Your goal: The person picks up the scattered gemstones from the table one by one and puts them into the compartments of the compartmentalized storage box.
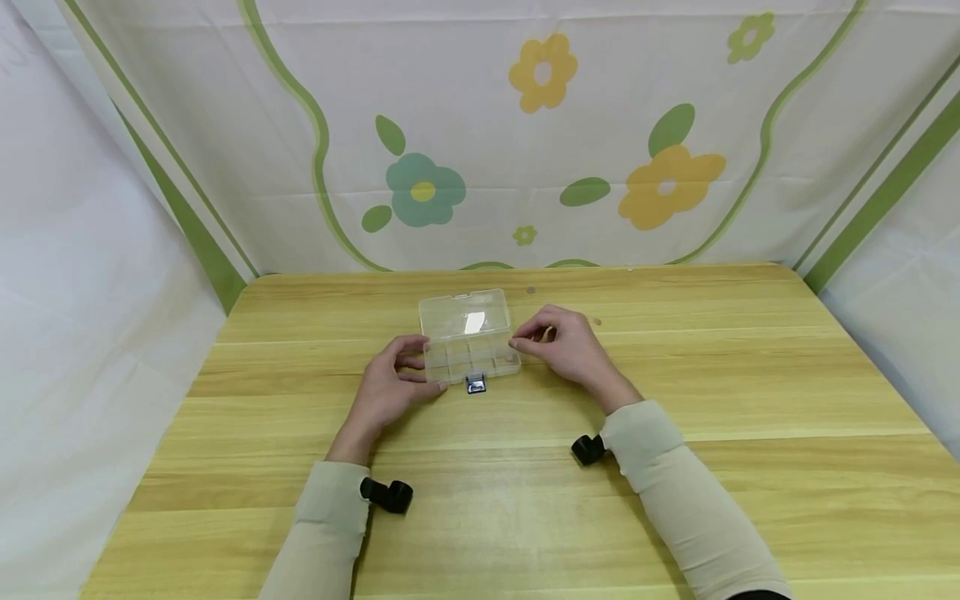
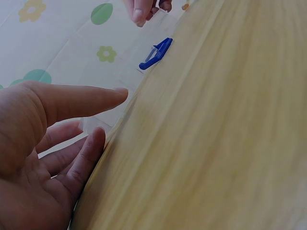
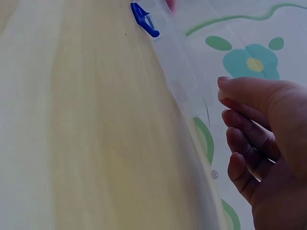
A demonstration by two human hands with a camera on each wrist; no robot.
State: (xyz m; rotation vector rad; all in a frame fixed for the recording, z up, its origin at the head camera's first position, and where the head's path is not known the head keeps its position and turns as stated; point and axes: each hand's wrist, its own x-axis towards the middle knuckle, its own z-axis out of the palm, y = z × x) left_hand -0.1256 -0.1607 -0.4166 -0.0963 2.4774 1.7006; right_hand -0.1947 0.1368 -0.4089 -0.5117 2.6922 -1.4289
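A clear plastic compartment box [image 1: 438, 367] stands on the table, its transparent lid [image 1: 450, 317] raised at the back. On its front edge sits a dark blue latch [image 2: 156, 55]. My left hand [image 1: 392, 385] holds the box's left end, thumb at the front corner and fingers round the side. At the right end, my right hand [image 1: 562, 342] has thumb and forefinger together over the compartments, other fingers curled. I cannot tell whether something small is between those fingertips. A small clear piece [image 1: 512, 357] shows in the right-hand compartment.
Behind the box on the wooden table [image 1: 480, 500] lies a small greyish piece [image 1: 531, 290]. A small orange-brown piece [image 1: 597, 322] lies beyond my right hand. A flowered cloth [image 1: 480, 108] hangs along the table's back edge.
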